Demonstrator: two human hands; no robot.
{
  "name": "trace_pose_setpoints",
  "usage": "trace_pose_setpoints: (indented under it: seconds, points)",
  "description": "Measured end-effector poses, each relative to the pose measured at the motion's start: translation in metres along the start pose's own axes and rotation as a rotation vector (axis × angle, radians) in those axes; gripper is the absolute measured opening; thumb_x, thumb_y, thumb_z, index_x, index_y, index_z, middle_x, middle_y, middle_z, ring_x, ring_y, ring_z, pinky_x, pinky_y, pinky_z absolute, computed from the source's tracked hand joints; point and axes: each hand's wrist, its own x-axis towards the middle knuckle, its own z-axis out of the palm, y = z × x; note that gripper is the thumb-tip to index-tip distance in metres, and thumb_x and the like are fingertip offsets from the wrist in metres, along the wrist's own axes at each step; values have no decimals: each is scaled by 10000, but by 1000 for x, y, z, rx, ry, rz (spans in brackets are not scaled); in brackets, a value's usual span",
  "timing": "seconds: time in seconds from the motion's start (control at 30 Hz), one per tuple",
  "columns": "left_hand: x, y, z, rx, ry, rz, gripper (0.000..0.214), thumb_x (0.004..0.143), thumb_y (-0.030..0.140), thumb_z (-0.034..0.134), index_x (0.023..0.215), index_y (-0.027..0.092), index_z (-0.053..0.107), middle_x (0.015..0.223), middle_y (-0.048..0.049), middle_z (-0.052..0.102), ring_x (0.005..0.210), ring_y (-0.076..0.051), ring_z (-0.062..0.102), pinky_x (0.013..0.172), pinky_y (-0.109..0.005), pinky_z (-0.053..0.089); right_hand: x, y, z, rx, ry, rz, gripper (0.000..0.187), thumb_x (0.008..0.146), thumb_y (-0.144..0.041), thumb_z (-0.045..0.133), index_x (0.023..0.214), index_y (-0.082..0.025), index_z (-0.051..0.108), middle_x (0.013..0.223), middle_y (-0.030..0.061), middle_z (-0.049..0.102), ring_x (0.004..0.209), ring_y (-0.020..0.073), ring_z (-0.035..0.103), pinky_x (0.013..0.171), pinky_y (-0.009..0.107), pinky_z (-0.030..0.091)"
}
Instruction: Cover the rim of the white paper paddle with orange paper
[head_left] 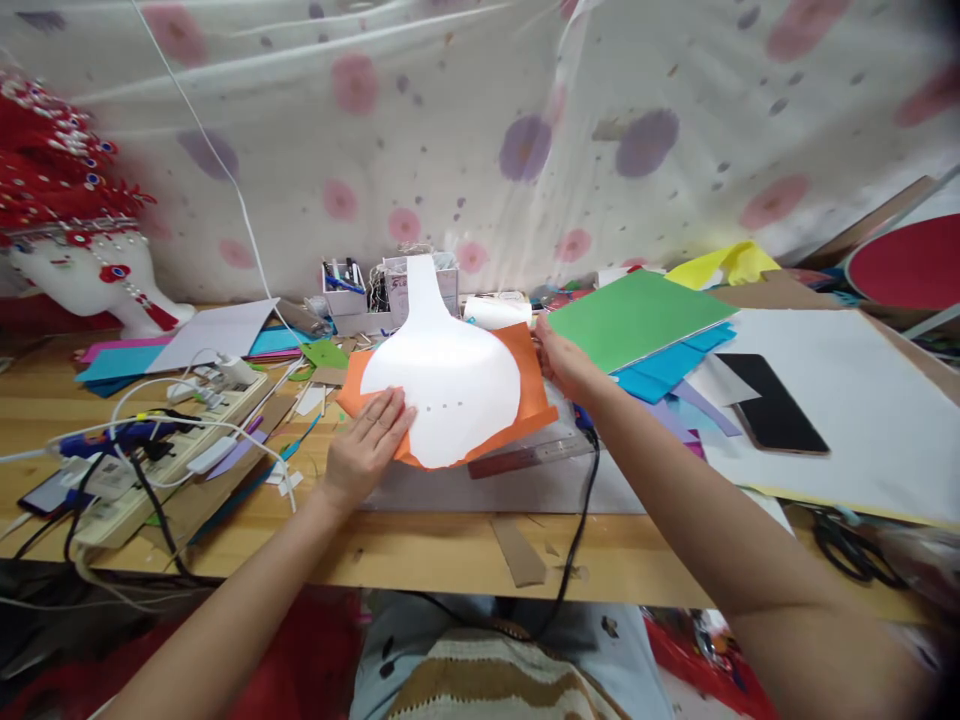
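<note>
A white vase-shaped paper template [442, 375] lies on a sheet of orange paper [534, 385] at the middle of the wooden table [420, 550]. My left hand [367, 445] rests flat on the template's lower left edge, fingers stretched out and pressing it down. My right hand [562, 362] is at the right edge of the orange sheet, fingers curled at that edge; whether they pinch the paper is partly hidden.
A green sheet [637, 315] and blue sheets [667, 365] lie to the right, with a black phone [772, 405] on a large white board [862, 420]. A power strip [172, 440] with cables and a glue gun [112, 438] sits left. Scissors [847, 545] lie at the right edge.
</note>
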Motion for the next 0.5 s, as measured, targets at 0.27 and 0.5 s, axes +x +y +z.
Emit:
trace_pose_setpoints:
  seconds: [0.27,0.5]
  points:
    - [-8,-6,23,482,64,260,405,888,100,380,1264,187,502,1318,-114,461,1279,-232,345,1039,-411,367,-8,-15,23,-578,76,-428,642,748,-602,520,1234,-184,496,1314,119,479,1263,289,364,1033,471,291]
    - [-12,3,40,693,45,346,468,878,83,407,1339,163,399,1332,-132,440,1303,-268,281,1006,-431,403,-20,-20,53,-912,-405,-513,803,653,-650,600,1278,-166,464,1334,157,455,1252,318,378,1013,464,312]
